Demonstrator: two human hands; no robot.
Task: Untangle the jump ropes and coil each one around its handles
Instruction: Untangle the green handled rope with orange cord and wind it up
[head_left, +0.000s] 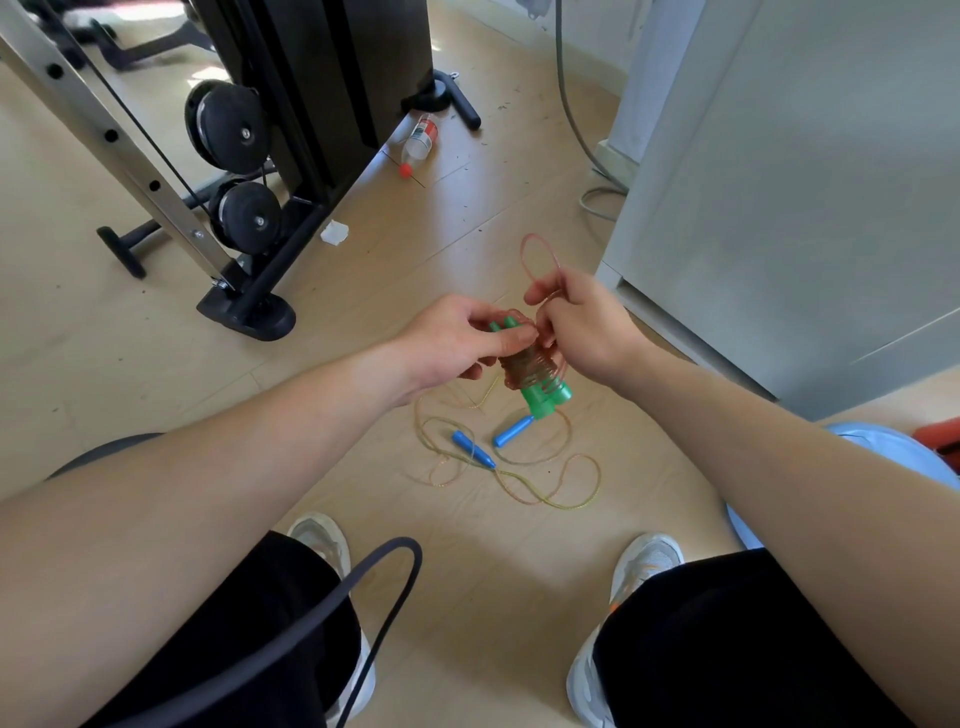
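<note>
Hands at centre frame. Left hand (453, 339) fingers grip the green handles (546, 399), wound with a rope coil (523, 367); right hand (589, 328) fingers pinch its free loop (525, 248) just above. Blue handles (471, 449) and their loose rope (557, 503) lie on the floor (493, 582) below.

Floor (156, 364): pale wood planks, dark specks near the bottle.
Gym machine (322, 78): black frame, top left, with two black pulleys (228, 124) on its side.
Bottle (421, 139): clear plastic with a red cap, lying beside the machine.
Cabinet (779, 182): white, at right, with a grey cable (566, 104) beside it.
Scrap (334, 232): white, on the floor.
</note>
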